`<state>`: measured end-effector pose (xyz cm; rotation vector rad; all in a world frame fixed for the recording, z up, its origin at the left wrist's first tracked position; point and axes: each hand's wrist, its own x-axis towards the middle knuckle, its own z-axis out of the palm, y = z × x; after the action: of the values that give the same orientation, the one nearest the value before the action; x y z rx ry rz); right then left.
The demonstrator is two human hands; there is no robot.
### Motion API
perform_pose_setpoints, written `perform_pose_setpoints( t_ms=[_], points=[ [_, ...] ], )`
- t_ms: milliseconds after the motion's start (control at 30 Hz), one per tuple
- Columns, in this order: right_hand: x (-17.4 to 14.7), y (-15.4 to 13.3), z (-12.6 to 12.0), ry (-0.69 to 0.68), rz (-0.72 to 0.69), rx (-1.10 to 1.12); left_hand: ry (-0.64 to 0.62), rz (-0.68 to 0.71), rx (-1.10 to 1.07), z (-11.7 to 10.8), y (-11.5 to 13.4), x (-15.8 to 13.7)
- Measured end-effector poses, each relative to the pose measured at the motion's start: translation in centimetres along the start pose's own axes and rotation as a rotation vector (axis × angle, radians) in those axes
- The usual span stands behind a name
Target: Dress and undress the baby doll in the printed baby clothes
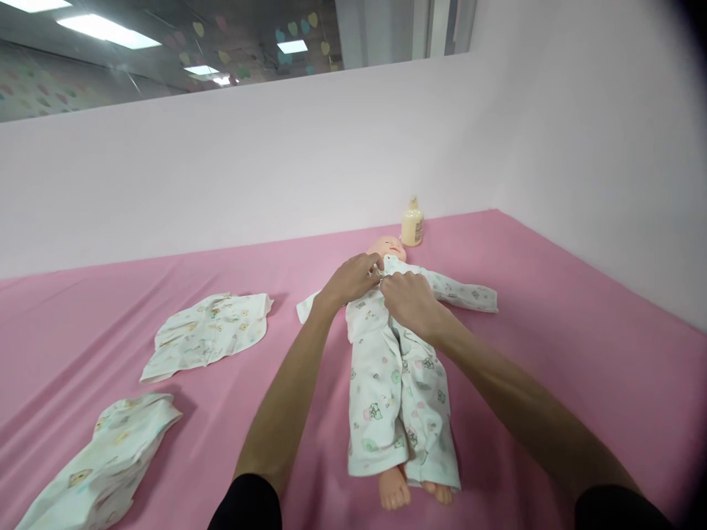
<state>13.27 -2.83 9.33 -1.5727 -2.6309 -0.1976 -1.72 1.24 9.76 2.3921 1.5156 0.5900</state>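
A baby doll (pixel 394 497) lies on its back on the pink sheet, head away from me and bare feet towards me. It wears a white printed top (pixel 367 316) with long sleeves spread to both sides, and matching trousers (pixel 375 405). Just below the doll's chin, my left hand (pixel 356 277) pinches the top's front edge. Close beside it, my right hand (pixel 412 298) is curled over the chest with its fingers closed on the same cloth. Any fastener between the fingers is too small to make out.
A pump bottle (pixel 412 224) of pale yellow liquid stands behind the doll's head. Two printed baby garments, one (pixel 213 331) spread out and one (pixel 104 464) folded, lie on the pink sheet (pixel 232 423) to the left. White walls (pixel 248 162) border the back and right.
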Motion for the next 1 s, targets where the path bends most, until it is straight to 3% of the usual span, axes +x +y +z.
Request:
perform_pose_setpoints(
  t_ms=[233, 433, 533, 733, 1000],
  points=[
    [0.1, 0.4, 0.2, 0.047, -0.028, -0.087, -0.011, 0.079, 0.11, -0.4, 0.6, -0.4],
    [0.8, 1.9, 0.5, 0.08, -0.044, -0.036, -0.071, 0.091, 0.17, -0.9, 1.4, -1.2],
    [1.4, 3.6, 0.2, -0.004, -0.048, 0.138, -0.074, 0.125, 0.225, -0.9, 1.4, -1.3],
    [1.6, 7.1, -0.8, -0.257, -0.005, 0.79, -0.106, 0.156, 0.315, -0.9, 1.6, -1.3],
    [1.6, 7.1, -0.8, -0.254, 0.003, 0.895, -0.013, 0.184, 0.431, -0.5, 2.3, -1.2]
  ],
)
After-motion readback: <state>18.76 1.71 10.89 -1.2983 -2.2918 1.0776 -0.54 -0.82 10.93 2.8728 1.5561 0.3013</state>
